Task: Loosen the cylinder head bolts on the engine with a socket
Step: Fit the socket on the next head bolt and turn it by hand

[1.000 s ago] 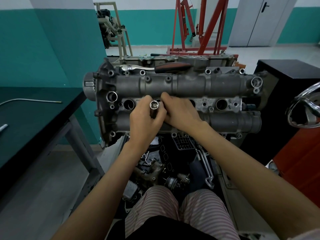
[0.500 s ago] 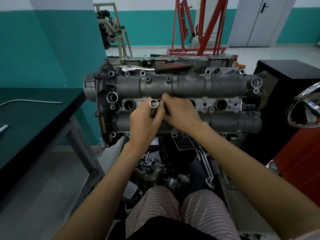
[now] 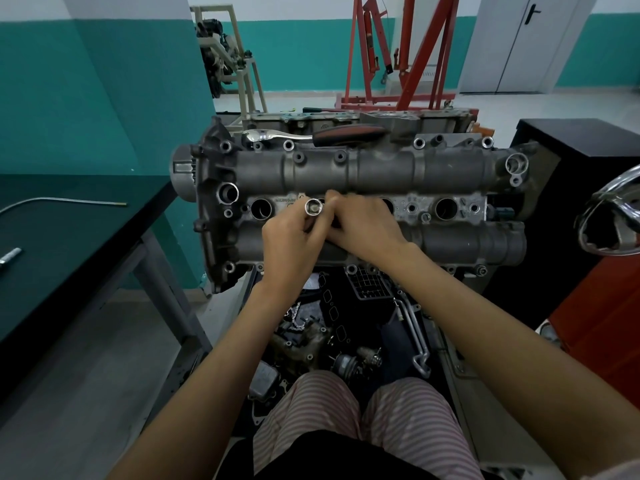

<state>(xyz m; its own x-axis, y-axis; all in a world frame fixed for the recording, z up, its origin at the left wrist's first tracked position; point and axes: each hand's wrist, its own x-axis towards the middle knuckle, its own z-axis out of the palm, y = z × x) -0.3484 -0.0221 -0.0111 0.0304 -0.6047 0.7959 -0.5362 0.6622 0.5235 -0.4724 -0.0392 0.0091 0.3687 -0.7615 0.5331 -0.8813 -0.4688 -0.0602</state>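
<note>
The grey cast-metal engine (image 3: 363, 209) sits on its stand right in front of the seated person, its long cylinder head lying crosswise with a row of round plug wells along the middle band. Both hands meet over that band. The left hand (image 3: 291, 244) has its fingers and thumb curled round a short shiny silver socket (image 3: 313, 208), open end facing up toward the viewer, held just beside the second well from the left. The right hand (image 3: 363, 225) lies close against it, knuckles up, fingers bent down onto the head next to the socket; its fingertips touch the left hand's (whether they grip anything underneath I cannot tell). On the far edge of the head rests a chrome ratchet wrench with a black and red handle (image 3: 311, 136), lying flat and well apart from both hands. To the left stands a dark-topped workbench (image 3: 69, 230) with a thin bent metal rod (image 3: 62, 201) on it. Behind the engine rises a red steel hoist frame (image 3: 408, 53). Loose engine parts lie below, near striped trousers (image 3: 353, 420).
</note>
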